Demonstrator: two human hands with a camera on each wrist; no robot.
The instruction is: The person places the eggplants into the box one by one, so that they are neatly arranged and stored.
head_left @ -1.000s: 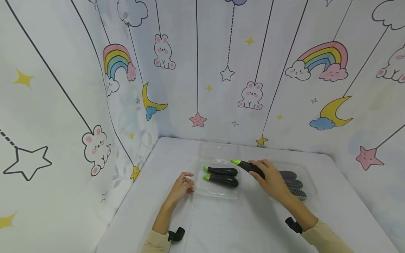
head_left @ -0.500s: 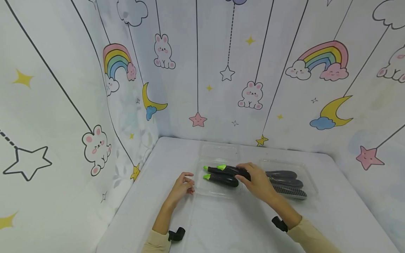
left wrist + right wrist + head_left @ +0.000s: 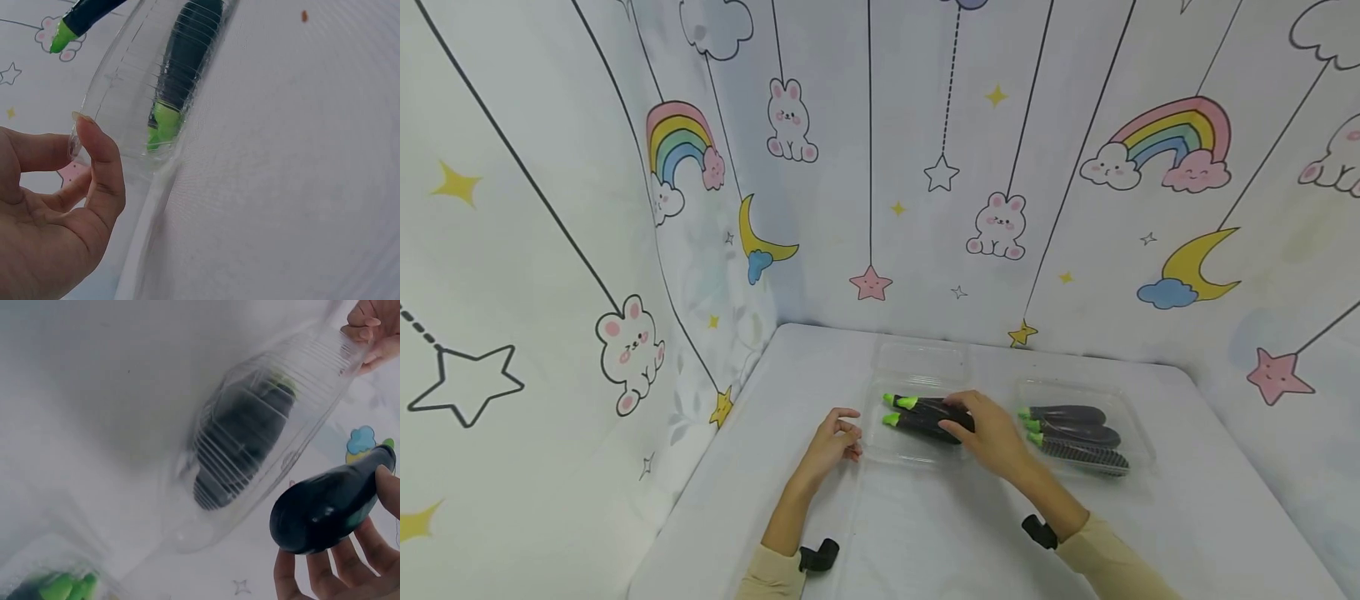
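Observation:
My right hand [image 3: 992, 437] grips a dark eggplant [image 3: 932, 407] with a green stem end, above the left clear plastic box [image 3: 917, 459]. In the right wrist view the held eggplant [image 3: 322, 509] hangs apart from the box wall, thumb on one side and fingers on the other. Two more eggplants lie in that box; the nearer one [image 3: 917, 424] shows better, and the held one partly covers the other. My left hand [image 3: 831, 450] stays at the box's left side. The left wrist view has its thumb and a finger [image 3: 103, 162] pinching the box's rim.
A second clear box [image 3: 1138, 417] stands to the right with three eggplants [image 3: 1078, 433] in it, the nearest seen through a ribbed wall. Behind the left box lies its clear lid [image 3: 921, 360]. Patterned cloth [image 3: 820, 233] hangs behind the white table [image 3: 925, 533].
My right hand has carried the eggplant leftward, from between the two boxes to over the left box, and lowered it. My left hand has kept its place.

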